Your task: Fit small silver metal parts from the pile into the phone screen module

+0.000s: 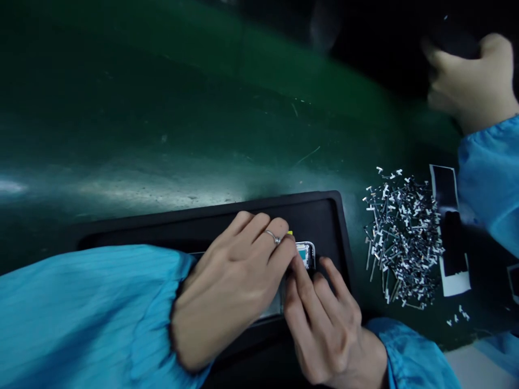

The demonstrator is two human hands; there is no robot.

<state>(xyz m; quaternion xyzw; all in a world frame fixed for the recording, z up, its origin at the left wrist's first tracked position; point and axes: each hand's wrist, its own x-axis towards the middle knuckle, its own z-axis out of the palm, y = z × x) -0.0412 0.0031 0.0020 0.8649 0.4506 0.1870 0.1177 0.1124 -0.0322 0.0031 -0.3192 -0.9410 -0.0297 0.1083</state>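
At lower center, the left hand (pixel 239 270), fingers curled, hides most of a silver-rimmed device (pixel 306 254) in a black tray (pixel 320 216); the right hand (pixel 327 319) sits half-curled at its edge. Neither's grip can be confirmed. Right, spindly metallic parts (pixel 405 243) heap beside a white-edged strip (pixel 456 282); upper right, a co-worker's blurred hand (pixel 474 84).

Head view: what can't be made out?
Head view:
Silver-rimmed, round-cornered device: mostly hidden by the bare left hand and bare right hand.
Left hand's fingertips: hidden behind fingers.
Co-worker's bare hand: blurred; anything held is lost in darkness.
Heaped metallic parts with white T-shaped ends: too small, tangled to count.
Black rectangular tray: lower left covered by blue fabric sleeve.
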